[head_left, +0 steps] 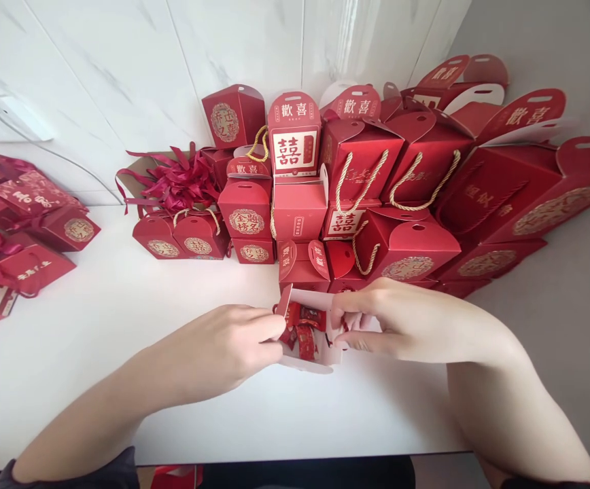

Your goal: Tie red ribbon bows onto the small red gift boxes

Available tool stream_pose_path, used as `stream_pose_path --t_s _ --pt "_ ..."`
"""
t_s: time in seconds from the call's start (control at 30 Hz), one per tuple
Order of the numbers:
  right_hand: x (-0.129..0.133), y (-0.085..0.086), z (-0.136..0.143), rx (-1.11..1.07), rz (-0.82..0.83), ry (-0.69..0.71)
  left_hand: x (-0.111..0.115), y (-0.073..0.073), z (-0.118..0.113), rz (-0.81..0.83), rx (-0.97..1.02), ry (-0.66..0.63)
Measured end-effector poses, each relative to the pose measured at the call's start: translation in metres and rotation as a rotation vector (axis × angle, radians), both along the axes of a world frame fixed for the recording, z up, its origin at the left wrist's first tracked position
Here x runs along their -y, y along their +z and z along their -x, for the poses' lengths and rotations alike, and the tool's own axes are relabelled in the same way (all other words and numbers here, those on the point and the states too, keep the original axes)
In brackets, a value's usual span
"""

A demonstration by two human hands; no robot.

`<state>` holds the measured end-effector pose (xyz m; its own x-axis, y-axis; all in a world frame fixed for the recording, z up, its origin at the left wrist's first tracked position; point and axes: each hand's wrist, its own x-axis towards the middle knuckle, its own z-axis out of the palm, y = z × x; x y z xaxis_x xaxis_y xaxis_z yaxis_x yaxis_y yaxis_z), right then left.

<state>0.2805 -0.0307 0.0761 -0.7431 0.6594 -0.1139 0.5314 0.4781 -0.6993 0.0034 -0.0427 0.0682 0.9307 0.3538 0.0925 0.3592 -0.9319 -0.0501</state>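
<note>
An open candy box (308,367), white inside and red outside, is on the table's near middle with its flaps up. Several red-wrapped candies (306,338) lie in it. My left hand (247,339) pinches the box's left flap between thumb and fingers. On the opposite side, my right hand (376,319) has its fingers bent closed at the box's right wall. A small dark red bit shows by those fingertips, but the fingers partly hide what they grip.
Stacked red gift boxes (300,210), some with gold rope handles (361,193), stand against the back wall and to the right. Dark red ribbons (180,180) fill a cardboard box behind. More red boxes with bows (37,261) sit at the left of the white table (172,299).
</note>
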Motion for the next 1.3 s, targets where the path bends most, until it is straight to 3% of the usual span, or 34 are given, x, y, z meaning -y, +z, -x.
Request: stream_pose_path --t_s 0.13,0.5,0.87,1.13,1.3 --pt "0.004 -0.002 0.001 -0.009 -0.063 -0.063 0.006 0.004 0.002 -0.062 0.034 0.014" --pt "-0.002 -0.004 0.007 0.055 -0.066 -0.032 0.003 0.001 0.002 -0.005 -0.079 0.031" --pt "-0.005 -0.014 0.0 0.152 -0.135 -0.097 0.004 0.0 0.001 0.013 -0.114 0.038" --pt "-0.009 -0.014 0.013 0.165 -0.123 -0.059 0.006 0.001 0.002 0.031 -0.085 0.037" --pt "-0.01 -0.029 0.031 0.21 -0.237 -0.181 -0.004 -0.004 -0.005 0.083 -0.038 0.1"
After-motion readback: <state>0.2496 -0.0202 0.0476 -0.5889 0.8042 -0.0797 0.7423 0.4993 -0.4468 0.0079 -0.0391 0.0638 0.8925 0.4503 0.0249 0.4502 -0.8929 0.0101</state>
